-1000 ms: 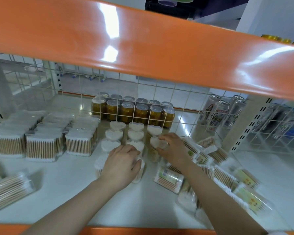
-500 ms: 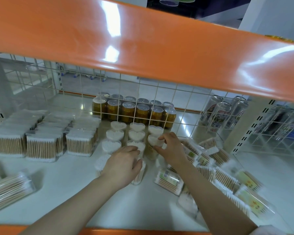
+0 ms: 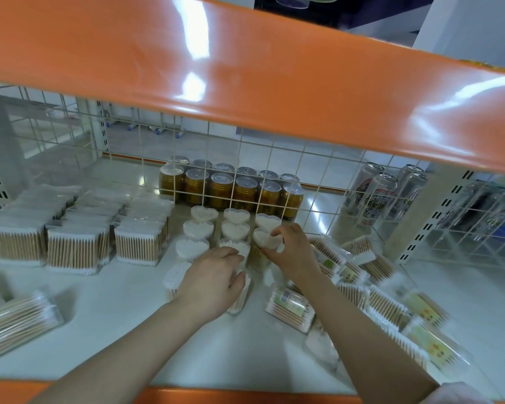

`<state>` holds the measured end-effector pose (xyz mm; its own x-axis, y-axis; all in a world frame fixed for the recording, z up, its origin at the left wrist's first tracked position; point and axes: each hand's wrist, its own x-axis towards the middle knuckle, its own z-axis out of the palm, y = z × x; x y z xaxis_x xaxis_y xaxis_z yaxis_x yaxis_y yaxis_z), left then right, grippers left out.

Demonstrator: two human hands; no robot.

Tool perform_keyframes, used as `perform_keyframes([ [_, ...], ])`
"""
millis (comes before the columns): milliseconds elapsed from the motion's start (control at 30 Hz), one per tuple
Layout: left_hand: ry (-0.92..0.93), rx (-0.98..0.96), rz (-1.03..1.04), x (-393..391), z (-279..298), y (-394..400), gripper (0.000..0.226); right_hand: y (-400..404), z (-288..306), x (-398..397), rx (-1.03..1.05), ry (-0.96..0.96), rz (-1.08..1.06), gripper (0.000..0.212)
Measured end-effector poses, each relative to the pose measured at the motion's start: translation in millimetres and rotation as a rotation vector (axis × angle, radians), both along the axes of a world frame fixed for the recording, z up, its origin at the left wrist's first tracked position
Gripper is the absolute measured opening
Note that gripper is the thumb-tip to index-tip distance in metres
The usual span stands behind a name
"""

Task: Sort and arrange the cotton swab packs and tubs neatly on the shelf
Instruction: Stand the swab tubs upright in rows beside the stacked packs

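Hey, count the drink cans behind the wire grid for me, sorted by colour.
Gold cans: 12
Silver cans: 4
Total: 16

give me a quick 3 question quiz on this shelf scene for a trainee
1. True or false: the right hand holds a heart-shaped swab tub.
2. What stands behind the wire grid, straight past the tubs? A) gold cans B) bottles C) boxes
3. Fill in: the loose flat swab packs lie to the ___ of the heart tubs.

Key: 1 true; 2 A, the gold cans; 3 right. The left hand rests on a front tub.
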<state>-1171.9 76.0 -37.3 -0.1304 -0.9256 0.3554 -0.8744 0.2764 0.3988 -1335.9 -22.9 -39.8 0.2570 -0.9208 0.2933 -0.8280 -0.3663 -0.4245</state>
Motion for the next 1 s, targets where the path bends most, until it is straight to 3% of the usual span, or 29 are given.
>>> perform_keyframes([
  [300, -0.026, 0.000, 0.005, -3, -1, 11, 0.048, 18, 11, -22, 0.013, -0.028, 0.005, 0.030],
  [500, -0.017, -0.024, 0.031, -7, 3, 26, 0.046, 36, 14, -35, 0.090, 0.117, 0.064, 0.026],
  [733, 0.008, -0.062, 0.060, -10, 4, 43, 0.025, 62, 10, -47, 0.168, 0.135, 0.074, 0.029],
  [833, -0.019, -0.078, 0.064, -14, 2, 50, 0.018, 72, 8, -53, 0.193, 0.114, 0.074, 0.021],
  [900, -0.055, -0.102, 0.069, -16, 1, 54, 0.007, 77, 8, -57, 0.218, 0.111, 0.062, 0.034],
  [1000, -0.069, -0.133, 0.068, -20, -3, 57, 0.015, 84, 8, -59, 0.231, 0.201, 0.067, 0.039],
])
